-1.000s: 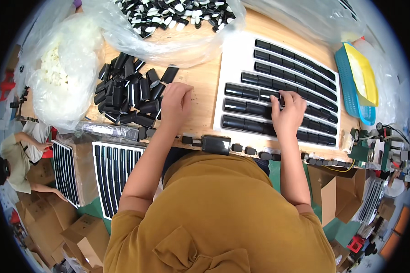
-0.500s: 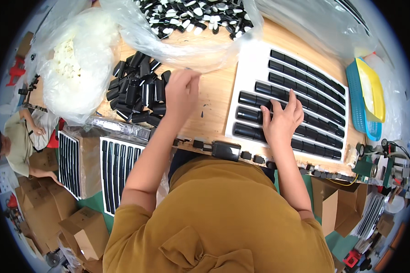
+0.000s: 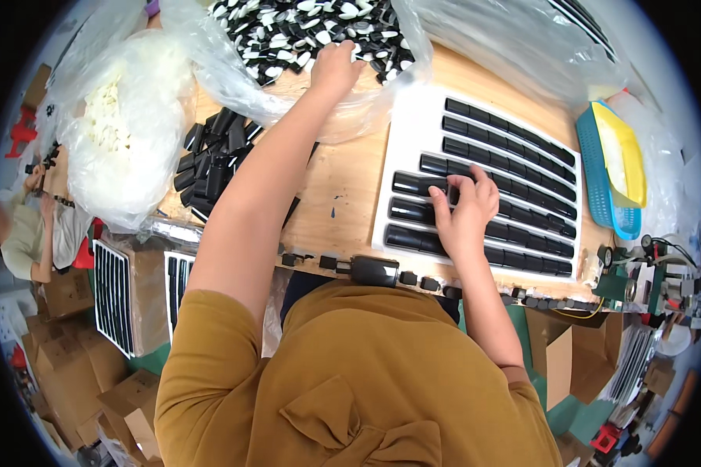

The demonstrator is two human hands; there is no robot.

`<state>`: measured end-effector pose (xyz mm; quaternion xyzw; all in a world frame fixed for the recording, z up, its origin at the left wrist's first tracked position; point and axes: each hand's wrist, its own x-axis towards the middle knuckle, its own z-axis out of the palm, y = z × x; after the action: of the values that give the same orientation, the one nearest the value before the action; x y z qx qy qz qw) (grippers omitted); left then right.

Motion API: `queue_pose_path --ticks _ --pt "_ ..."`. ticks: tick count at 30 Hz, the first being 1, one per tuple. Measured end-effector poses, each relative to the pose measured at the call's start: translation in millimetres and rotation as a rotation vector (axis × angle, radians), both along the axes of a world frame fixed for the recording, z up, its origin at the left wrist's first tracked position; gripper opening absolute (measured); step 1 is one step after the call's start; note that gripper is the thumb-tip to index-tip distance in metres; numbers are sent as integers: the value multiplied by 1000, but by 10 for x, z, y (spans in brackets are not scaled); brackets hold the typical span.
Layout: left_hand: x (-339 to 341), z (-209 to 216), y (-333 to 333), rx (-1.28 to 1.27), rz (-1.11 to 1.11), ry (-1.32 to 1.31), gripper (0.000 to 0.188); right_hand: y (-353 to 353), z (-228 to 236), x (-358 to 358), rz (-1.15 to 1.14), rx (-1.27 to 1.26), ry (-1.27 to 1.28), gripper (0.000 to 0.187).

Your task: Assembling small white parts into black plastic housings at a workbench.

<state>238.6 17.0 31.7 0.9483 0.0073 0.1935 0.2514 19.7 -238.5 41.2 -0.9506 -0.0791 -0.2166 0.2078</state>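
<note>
My left hand (image 3: 335, 71) reaches to the near edge of a heap of small black and white pieces (image 3: 288, 35) lying on clear plastic. Its fingers are bent together at the heap; whatever they pinch is too small to make out. On the right lies a white tray (image 3: 401, 117) with rows of glossy black cylinders (image 3: 514, 152). My right hand (image 3: 467, 214) rests over the nearer rows, thumb and fingers curved around a black cylinder near their left ends. Part of those rows is hidden under it.
Loose black cylinders (image 3: 214, 156) are piled left of my left forearm, beside a plastic bag of cream pieces (image 3: 113, 117). A blue basket (image 3: 600, 171) holding a yellow container (image 3: 631, 156) stands past the tray. Cardboard boxes (image 3: 70, 366) and another person (image 3: 27, 233) are at the left.
My left hand has moved from beside the loose black cylinders forward to the black and white heap. The right hand stays at the tray rows. The other person's arm has risen.
</note>
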Motion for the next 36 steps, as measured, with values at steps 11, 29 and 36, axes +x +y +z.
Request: queue_pose_path --ticks 11,29,36 --pt "-949 341 48 -129 -254 -200 15 41 14 95 51 267 119 36" --pt "-2401 -363 50 -560 -228 66 53 947 220 228 780 162 106 32" --pt "-2410 -376 22 -593 -189 47 46 1007 14 240 800 76 64 33"
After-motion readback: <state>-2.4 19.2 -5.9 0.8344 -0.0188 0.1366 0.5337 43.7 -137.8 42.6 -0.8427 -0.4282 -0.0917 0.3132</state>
